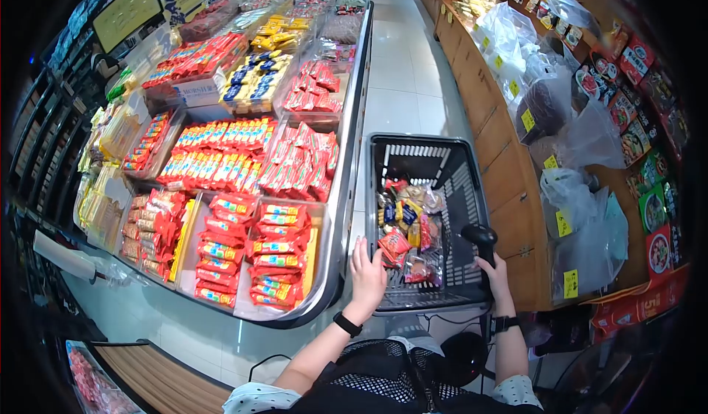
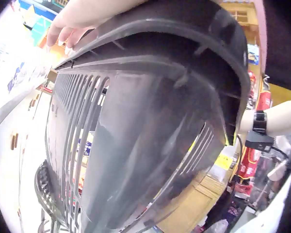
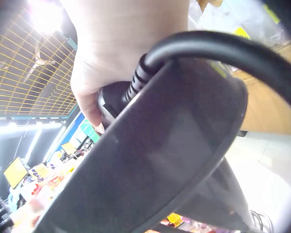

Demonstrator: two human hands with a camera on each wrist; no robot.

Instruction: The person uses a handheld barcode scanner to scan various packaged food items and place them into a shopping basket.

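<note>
In the head view the left hand (image 1: 366,272) lies over the near rim of the grey shopping basket (image 1: 461,185). The basket stands between the snack counter (image 1: 345,193) and the wooden shelf (image 1: 509,163), with snack packets (image 1: 405,237) inside. The right hand (image 1: 495,274) is clamped on a black handheld scanner (image 1: 479,235) at the basket's near right corner.

The left wrist view shows fingers (image 2: 68,31) hooked over the basket rim, gripping it.

The right wrist view shows the right hand wrapped round the scanner's handle, where its cable (image 3: 223,46) enters.

Snacks (image 1: 405,230) in basket (image 1: 457,163), counter (image 1: 345,193) at left
</note>
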